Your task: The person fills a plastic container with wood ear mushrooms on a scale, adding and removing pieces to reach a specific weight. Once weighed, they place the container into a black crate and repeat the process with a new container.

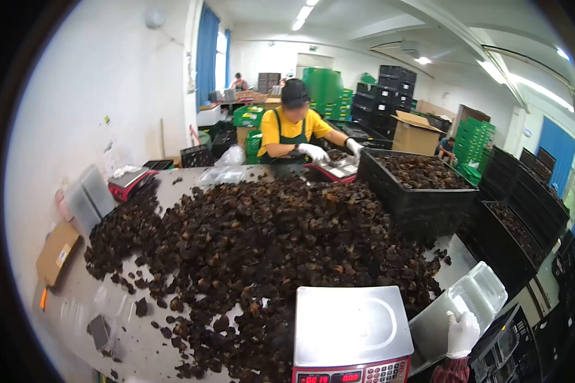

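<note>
My right hand (461, 333), in a white glove below a dark red sleeve, is at the lower right. Its fingers close on the edge of a stack of clear plastic containers (457, 306), which lies tilted at the table's side. My left hand is out of view. Left of the stack stands a weighing scale (352, 327) with a bare steel plate and a red display panel. Beyond it spreads a large heap of dark brown, mushroom-like pieces (268, 236) across the metal table (144, 345).
Across the table a person (294, 127) with white gloves works over another scale (338, 169). A black crate (421, 198) full of brown pieces stands at the right. More containers (89, 198), a cardboard box (57, 253) and a third scale (129, 183) line the left side.
</note>
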`<state>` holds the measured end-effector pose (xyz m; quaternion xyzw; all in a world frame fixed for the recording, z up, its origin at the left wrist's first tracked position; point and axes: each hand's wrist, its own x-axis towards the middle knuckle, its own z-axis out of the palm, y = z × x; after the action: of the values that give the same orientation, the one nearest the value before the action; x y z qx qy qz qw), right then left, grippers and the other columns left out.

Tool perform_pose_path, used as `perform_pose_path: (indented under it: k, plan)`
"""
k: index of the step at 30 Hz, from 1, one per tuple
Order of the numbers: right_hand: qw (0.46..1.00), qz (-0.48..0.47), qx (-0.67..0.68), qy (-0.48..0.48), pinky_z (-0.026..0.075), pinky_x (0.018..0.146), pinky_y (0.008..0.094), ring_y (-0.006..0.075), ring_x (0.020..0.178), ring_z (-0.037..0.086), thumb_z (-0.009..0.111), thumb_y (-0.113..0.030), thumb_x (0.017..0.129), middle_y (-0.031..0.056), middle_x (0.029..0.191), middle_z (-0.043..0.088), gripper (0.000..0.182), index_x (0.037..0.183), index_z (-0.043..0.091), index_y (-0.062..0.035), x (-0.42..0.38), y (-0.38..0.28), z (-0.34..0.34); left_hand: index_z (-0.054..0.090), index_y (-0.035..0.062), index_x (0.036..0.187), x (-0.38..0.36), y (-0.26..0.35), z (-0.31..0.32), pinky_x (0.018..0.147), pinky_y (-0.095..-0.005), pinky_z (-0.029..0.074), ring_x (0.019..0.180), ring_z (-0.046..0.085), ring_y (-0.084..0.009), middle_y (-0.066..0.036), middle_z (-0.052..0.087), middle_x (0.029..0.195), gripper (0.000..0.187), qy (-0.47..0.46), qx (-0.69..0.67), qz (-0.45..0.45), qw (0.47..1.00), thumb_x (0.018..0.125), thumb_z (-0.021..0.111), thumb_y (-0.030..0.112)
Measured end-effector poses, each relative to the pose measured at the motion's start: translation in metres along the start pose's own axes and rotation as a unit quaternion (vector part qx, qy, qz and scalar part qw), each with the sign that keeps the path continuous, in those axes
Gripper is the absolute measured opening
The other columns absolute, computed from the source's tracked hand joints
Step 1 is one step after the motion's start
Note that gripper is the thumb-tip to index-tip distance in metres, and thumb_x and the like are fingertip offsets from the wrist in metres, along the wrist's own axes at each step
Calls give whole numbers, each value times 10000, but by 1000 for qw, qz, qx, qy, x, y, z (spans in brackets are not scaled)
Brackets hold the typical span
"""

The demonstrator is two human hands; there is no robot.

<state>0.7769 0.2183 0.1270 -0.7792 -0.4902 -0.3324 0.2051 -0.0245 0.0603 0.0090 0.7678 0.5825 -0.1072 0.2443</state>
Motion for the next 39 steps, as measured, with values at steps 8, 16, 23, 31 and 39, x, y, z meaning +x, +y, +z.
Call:
perform_pose_path:
  k: [8, 16, 23, 31, 39]
  plan:
    - [1000, -7, -14, 24, 417, 574, 414, 320, 617, 528, 735, -294, 717, 128, 640, 504, 363, 658, 485, -38, 1, 3, 4, 509, 171, 1301, 298, 103, -158, 1056, -421, 296, 1284, 344, -411, -239, 386, 1376, 549, 395, -175, 25, 902, 792, 665, 307]
    - [999, -27, -39, 13, 410, 551, 403, 303, 587, 501, 676, -331, 800, 109, 627, 470, 397, 634, 460, -43, 3, 4, 4, 531, 328, 1255, 336, 226, -133, 980, -622, 245, 1277, 283, -389, -113, 399, 1365, 529, 225, 15, 8, 974, 802, 499, 600]
    - [998, -18, -46, -27, 417, 571, 412, 315, 606, 513, 642, -329, 833, 123, 648, 486, 384, 659, 479, -28, 3, 11, 8, 576, 249, 1186, 225, 217, -94, 983, -577, 301, 1261, 371, -349, -131, 358, 1405, 425, 221, 59, 128, 965, 777, 655, 332]
    - [964, -155, 156, -150, 398, 655, 389, 344, 690, 473, 558, -144, 888, 162, 741, 474, 186, 807, 509, 17, 21, 61, -6, 605, 139, 1145, 233, 215, -112, 933, -418, 440, 1125, 504, -363, -192, 508, 1240, 474, 352, -81, 174, 916, 691, 736, 179]
    - [950, 21, 210, -228, 407, 597, 309, 178, 607, 490, 689, -90, 768, 60, 648, 518, 229, 672, 514, 22, 34, 63, -8, 631, 99, 992, 303, 269, -74, 860, -353, 457, 992, 534, -287, -91, 567, 1027, 324, 256, -125, 219, 933, 682, 662, 8]
